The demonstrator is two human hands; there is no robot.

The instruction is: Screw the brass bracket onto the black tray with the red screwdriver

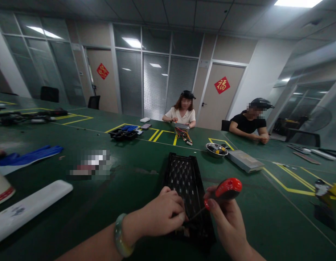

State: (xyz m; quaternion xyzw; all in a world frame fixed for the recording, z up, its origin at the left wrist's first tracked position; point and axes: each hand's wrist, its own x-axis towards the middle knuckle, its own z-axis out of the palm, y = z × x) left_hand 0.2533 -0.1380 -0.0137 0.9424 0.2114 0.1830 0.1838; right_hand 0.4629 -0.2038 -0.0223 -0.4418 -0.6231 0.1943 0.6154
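A black plastic panel (184, 177) with a pattern of slots lies lengthwise on the green table in front of me. My right hand (229, 217) grips a screwdriver (227, 189) by its red and black handle, and the thin shaft slants down left to the near part of the panel. Over the panel's left side, my left hand (165, 212) has its fingers curled and pinched close to the screwdriver's tip. Whatever sits between those fingertips is hidden. A pale green bangle (121, 235) circles my left wrist.
A metal bowl (217, 149) of small parts and a flat grey box (245, 161) stand beyond to the right. On the left lie a long white object (34, 208) and a blue glove (32, 156). Black trays (123, 134) are farther back. Two people sit across the table.
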